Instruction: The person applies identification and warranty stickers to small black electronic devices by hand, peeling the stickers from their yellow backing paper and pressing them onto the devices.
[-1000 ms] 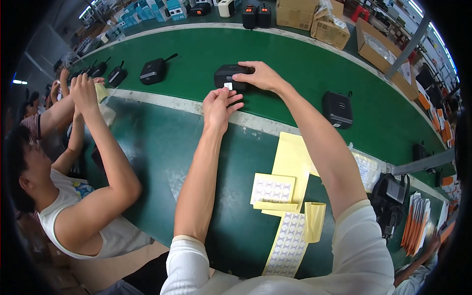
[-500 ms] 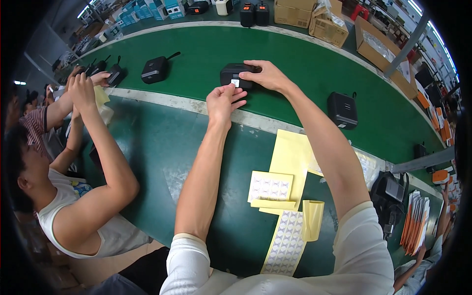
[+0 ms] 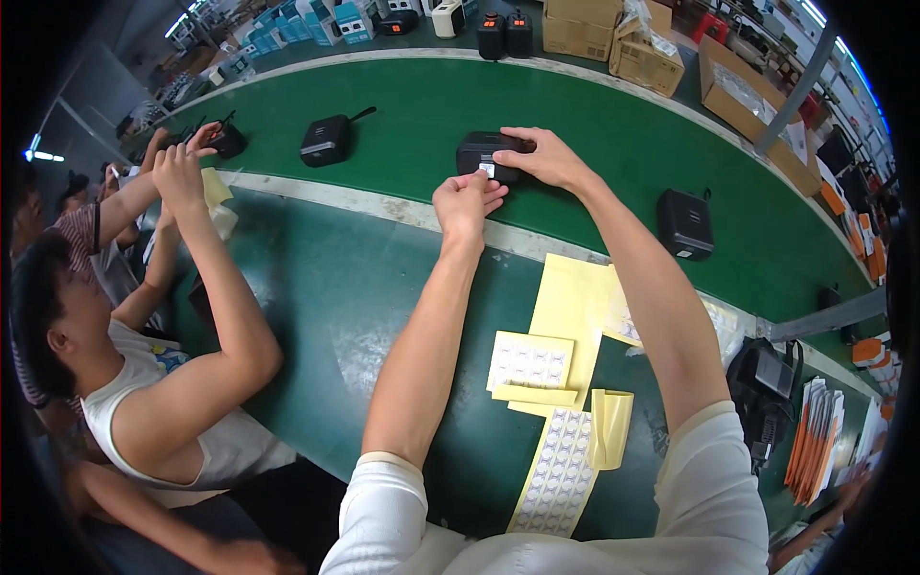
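A black boxy device (image 3: 476, 146) lies on the green belt in front of me, a small white sticker (image 3: 487, 171) on its near side. My right hand (image 3: 544, 159) grips the device's right end, thumb on the near face and fingers over the top. From the near side my left hand (image 3: 462, 206) reaches up, its fingertips closed at the sticker's lower edge. Its other fingers stick out to the right, under the device. Whether the sticker is fully flat on the surface, I cannot tell.
More black devices ride the belt, one to the left (image 3: 326, 140) and one to the right (image 3: 686, 224). Yellow-backed sticker sheets (image 3: 532, 362) lie on the bench between my arms. A co-worker (image 3: 182, 412) sits close on the left. Cardboard boxes (image 3: 647, 62) stand beyond the belt.
The devices on the belt have shifted to the right, and both my hands have moved along with the one I hold. The co-worker's arms on the left have moved slightly.
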{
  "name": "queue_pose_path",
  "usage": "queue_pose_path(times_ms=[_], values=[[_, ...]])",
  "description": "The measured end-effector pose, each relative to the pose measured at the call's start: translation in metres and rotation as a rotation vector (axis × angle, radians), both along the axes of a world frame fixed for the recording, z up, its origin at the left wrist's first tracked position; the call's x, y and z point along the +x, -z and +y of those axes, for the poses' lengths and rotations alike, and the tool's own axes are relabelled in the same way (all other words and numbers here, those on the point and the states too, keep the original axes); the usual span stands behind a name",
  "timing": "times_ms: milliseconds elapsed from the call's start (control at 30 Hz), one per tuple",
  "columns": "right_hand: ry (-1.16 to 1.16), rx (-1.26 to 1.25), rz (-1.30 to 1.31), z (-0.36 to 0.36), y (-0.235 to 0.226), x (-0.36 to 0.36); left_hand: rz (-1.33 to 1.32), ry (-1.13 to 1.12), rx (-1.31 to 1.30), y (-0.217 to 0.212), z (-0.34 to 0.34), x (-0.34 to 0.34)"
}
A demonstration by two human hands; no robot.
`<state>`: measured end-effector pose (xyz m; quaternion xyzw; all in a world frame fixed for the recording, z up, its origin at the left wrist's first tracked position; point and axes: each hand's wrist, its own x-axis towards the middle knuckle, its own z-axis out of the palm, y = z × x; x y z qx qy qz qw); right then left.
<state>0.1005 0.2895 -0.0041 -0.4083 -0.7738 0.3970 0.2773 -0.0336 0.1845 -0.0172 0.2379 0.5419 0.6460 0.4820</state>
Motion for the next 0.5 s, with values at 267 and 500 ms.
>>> queue_pose_path(times_ms=[267, 500], values=[[0.009, -0.003, 0.01, -0.004, -0.001, 0.014, -0.015, -0.087, 0.039, 0.005, 0.005, 0.021], [-0.014, 0.052, -0.015, -0.01, 0.0, 0.026, 0.164, 0.15, -0.202, -0.017, -0.011, 0.01]])
